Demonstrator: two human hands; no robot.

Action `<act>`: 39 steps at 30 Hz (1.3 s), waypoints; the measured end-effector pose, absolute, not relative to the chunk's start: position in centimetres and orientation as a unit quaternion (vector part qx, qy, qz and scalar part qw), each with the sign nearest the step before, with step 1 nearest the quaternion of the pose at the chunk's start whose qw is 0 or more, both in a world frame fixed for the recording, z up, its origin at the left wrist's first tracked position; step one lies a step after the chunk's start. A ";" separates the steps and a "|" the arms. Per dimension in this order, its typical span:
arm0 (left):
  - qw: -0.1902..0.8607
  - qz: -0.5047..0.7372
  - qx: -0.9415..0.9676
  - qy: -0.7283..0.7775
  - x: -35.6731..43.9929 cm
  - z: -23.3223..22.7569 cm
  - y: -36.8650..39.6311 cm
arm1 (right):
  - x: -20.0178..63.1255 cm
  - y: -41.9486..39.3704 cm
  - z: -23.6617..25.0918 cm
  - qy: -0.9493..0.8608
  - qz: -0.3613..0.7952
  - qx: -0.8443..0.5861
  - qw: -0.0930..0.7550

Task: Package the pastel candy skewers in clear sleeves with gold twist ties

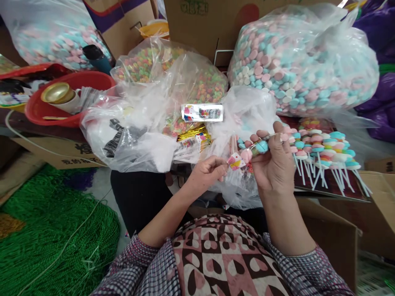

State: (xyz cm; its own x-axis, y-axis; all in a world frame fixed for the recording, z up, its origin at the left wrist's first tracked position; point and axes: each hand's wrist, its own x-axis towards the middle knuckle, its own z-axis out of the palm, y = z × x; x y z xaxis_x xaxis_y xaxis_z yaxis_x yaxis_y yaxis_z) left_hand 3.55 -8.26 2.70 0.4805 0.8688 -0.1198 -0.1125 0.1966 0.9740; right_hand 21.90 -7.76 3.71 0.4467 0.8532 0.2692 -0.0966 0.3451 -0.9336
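My right hand [274, 162] grips a candy skewer [258, 146] of pink and blue marshmallow pieces, held sideways. My left hand [207, 172] pinches a small printed label [235, 161] at the skewer's near end. Both hands hover over a crumpled clear plastic bag [243, 115] in my lap. To the right, a row of finished candy skewers [321, 146] with white sticks lies on a dark board.
Big clear bags of pastel candy [305, 61] and fruit-coloured candy [173, 70] stand behind. A red basin [52, 109] with a gold tin sits at left. Green netting [49, 230] covers the floor at left; cardboard boxes [336, 234] are at right.
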 end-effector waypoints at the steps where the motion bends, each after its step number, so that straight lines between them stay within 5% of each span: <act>1: 0.671 0.356 0.538 0.365 3.6 2.6 -8.2 | 21.8 -7.7 3.5 -0.411 0.331 -0.466 0.710; 10: 0.472 0.387 0.702 0.368 3.4 2.3 -7.6 | 21.4 -7.9 3.0 -0.347 0.393 -0.470 0.711; 19: 0.586 0.403 0.642 0.285 3.3 1.7 -7.5 | 18.9 -8.2 4.8 -0.201 0.489 -0.371 0.763; 33: 0.187 0.476 0.796 0.325 3.4 0.0 -7.1 | 17.9 -8.2 4.5 -0.212 0.510 -0.367 0.749; 39: 0.249 0.444 0.798 0.323 3.8 -1.4 -7.6 | 17.2 -8.3 4.7 -0.200 0.512 -0.365 0.752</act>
